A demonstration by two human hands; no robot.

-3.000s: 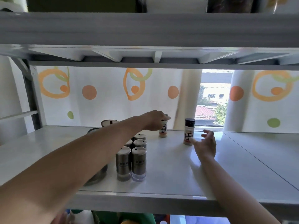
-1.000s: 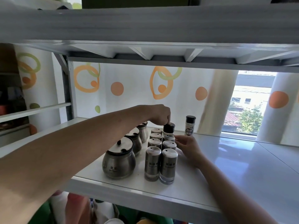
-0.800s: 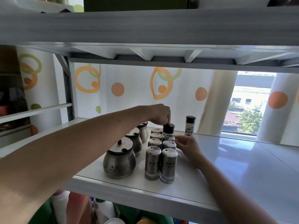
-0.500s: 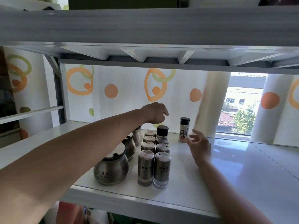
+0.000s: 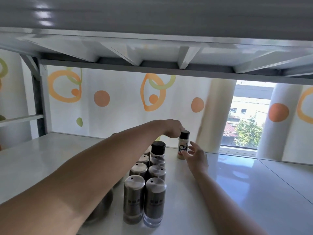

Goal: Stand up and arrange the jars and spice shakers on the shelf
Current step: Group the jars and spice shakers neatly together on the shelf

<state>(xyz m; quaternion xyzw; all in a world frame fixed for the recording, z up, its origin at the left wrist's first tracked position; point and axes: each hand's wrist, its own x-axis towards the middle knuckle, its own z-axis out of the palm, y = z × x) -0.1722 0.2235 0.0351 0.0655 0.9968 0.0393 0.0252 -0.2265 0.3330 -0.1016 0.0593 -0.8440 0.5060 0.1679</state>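
Observation:
A small spice bottle (image 5: 183,148) with a black cap and a white label stands upright at the back of the white shelf (image 5: 245,192). My left hand (image 5: 171,128) reaches over the shakers and pinches its cap from the left. My right hand (image 5: 196,156) is spread, with fingertips at the bottle's lower right side. Several steel shakers (image 5: 144,199) stand in two rows toward the front. A second black-capped bottle (image 5: 158,148) stands at the back of the right row. My left forearm hides most of the round steel jars (image 5: 101,212).
The upper shelf's underside (image 5: 152,53) hangs low over the workspace. A curtain with orange rings (image 5: 118,102) hangs behind the shelf, and a window (image 5: 245,122) shows at the right. The shelf's right half is bare white surface.
My left hand has moved right from above the black-capped bottle in the row to the cap of the white-labelled bottle. My right hand has moved closer to that bottle.

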